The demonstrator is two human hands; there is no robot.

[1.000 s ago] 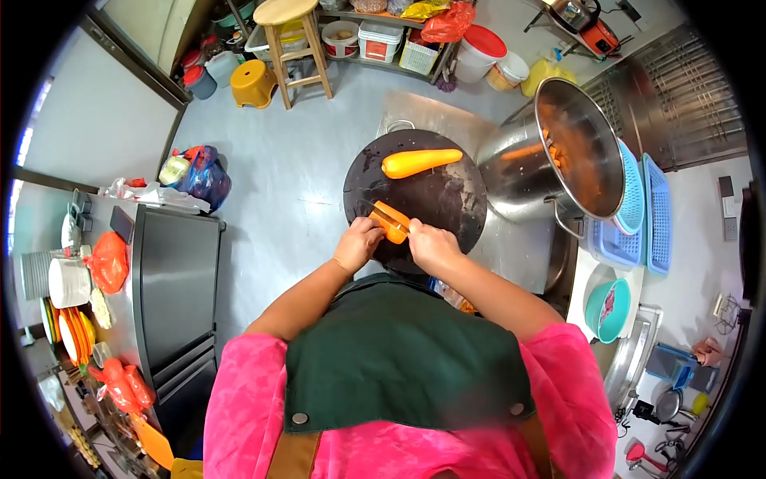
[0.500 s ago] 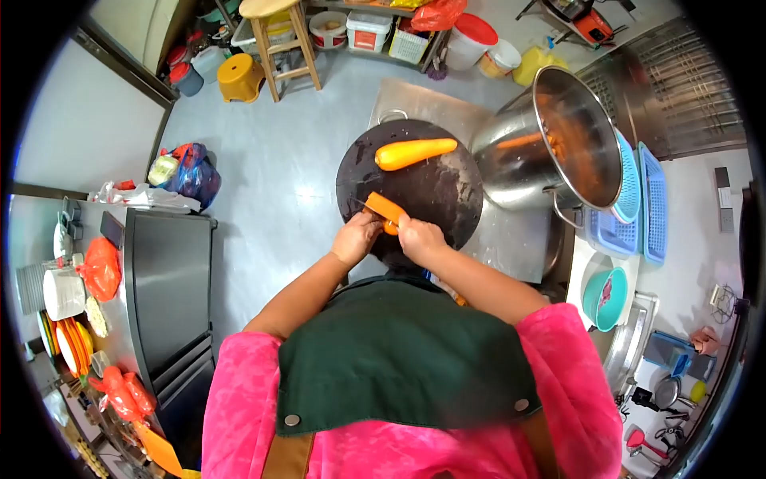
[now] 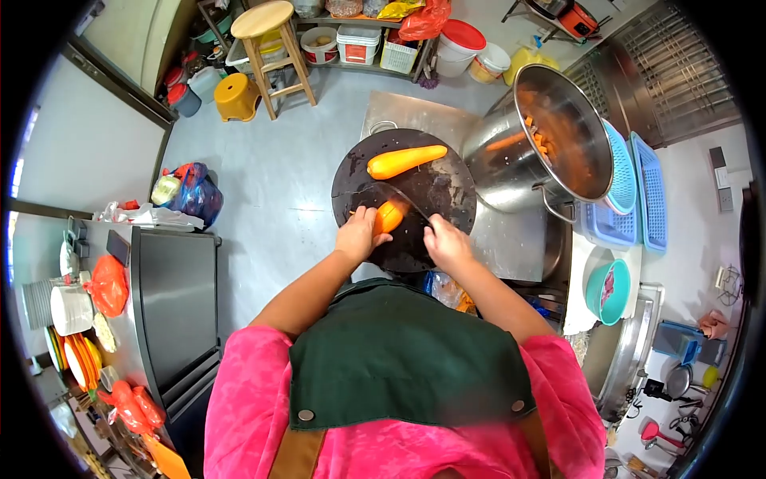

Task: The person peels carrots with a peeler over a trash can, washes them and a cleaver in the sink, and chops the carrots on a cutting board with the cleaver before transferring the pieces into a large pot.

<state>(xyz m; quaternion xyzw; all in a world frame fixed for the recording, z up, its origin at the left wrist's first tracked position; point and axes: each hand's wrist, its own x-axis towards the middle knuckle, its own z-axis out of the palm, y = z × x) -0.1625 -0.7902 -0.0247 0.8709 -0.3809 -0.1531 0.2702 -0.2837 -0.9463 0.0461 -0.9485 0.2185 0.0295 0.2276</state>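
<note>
On the dark round cutting board my left hand grips a piece of carrot near the front left. My right hand is closed around the handle of a knife. Its thin dark blade slants up and to the left, just beyond the carrot piece; whether it touches the piece I cannot tell. A larger peeled carrot lies across the far part of the board. To the right, a tall steel pot leans toward me, with cut orange chunks inside.
The board rests on a steel surface. Blue plastic baskets and a teal bowl stand right of the pot. Beyond are a wooden stool, a yellow stool and several buckets. A steel cabinet is at left.
My hands have moved apart; the right one shifted right with the knife, whose blade now shows clearly. The carrot piece in my left hand sits at a different angle. The whole view has shifted slightly.
</note>
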